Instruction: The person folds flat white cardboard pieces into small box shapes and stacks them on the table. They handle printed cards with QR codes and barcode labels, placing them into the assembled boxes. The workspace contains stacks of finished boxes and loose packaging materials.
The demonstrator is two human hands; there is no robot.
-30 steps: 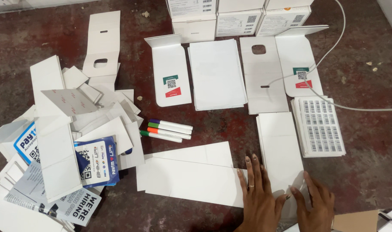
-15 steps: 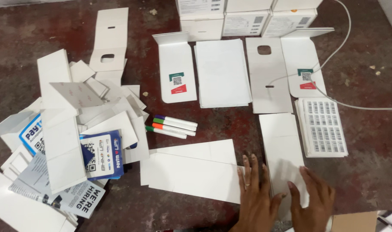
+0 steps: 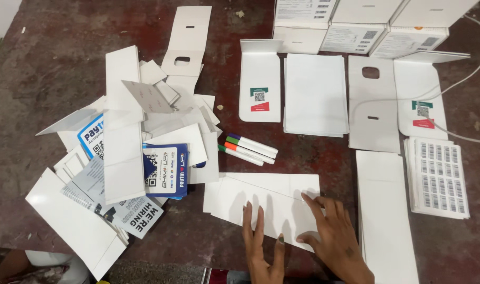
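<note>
White card [image 3: 266,202] lies flat under both my hands, left [image 3: 261,247] and right [image 3: 337,236], fingers spread; I judge even pressure along its crease keeps it square on the bench [image 3: 50,68].

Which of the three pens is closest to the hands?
The green-capped marker, lowest of the three. The orange one and the purple one lie farther up, away from the left hand.

One head-worn camera looks steeply down on the table [image 3: 50,63] from above its near edge, facing away from the wearer. It sits close enough that both hands enter at the bottom edge, while the boxes [image 3: 355,26] at the far side are cut off
</note>
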